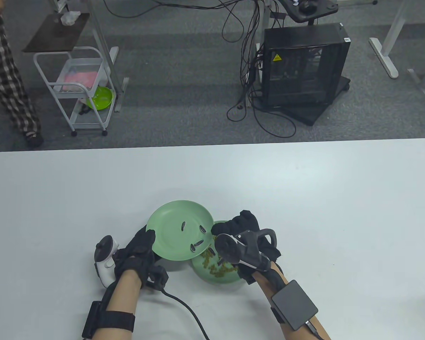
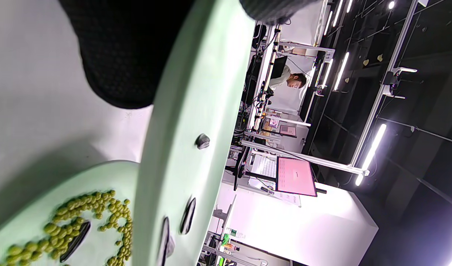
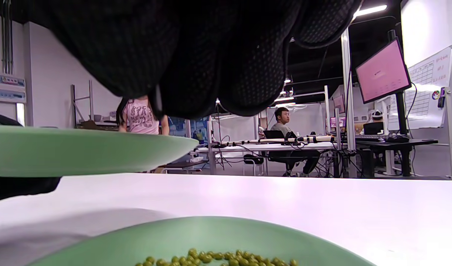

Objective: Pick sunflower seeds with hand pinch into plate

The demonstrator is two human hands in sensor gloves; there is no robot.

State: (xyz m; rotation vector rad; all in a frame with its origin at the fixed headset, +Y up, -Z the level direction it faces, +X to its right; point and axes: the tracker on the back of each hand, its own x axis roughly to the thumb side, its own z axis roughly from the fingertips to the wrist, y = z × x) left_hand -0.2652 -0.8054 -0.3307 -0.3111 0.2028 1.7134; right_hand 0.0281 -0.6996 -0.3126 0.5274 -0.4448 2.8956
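Now left hand (image 1: 136,253) holds plate (image 1: 170,221) bearing seeds (image 1: 197,244); right hand (image 1: 248,235) grip unclear.

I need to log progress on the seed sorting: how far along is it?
Partway. Done: three sunflower seeds lie on the lifted plate, which the left hand holds above the lower plate. In hand: the right hand hovers over the lower plate. Left: at least one seed remains among the green peas.

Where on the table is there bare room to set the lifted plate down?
Bare tabletop lies right of the right hand, left of the left hand and beyond the held plate. It is crowded where that plate overlaps the plate of green peas.
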